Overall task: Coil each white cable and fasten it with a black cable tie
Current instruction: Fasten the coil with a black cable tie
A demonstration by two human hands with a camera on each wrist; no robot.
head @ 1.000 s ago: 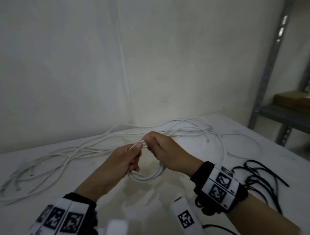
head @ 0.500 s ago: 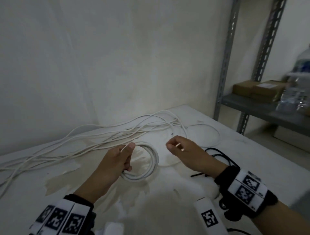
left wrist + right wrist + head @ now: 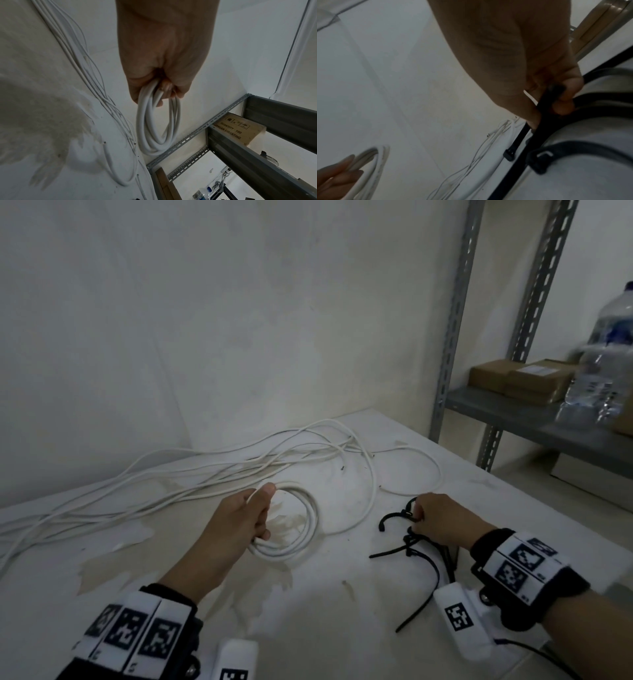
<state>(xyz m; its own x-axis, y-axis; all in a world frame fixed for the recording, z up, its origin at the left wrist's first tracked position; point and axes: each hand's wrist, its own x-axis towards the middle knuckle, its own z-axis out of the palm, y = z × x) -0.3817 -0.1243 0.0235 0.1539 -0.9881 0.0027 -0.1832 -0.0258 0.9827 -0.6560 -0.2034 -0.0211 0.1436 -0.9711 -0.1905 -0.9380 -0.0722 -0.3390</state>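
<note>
left hand (image 3: 239, 518) clamped round the coiled white cable (image 3: 301, 529); to its right, right hand (image 3: 442, 522) pinches a black cable tie (image 3: 394, 517) from the pile beneath it on the surface (image 3: 342, 611).

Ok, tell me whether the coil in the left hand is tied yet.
Not tied. The left hand grips the bare white coil, no tie around it; the right hand pinches a black cable tie.

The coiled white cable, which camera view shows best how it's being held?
The left wrist view: the coiled white cable hangs in full loops from the left hand, whose fingers curl round its top. The head view shows the coil whole but the hand covers the hold. The right wrist view catches only a blurred edge.
</note>
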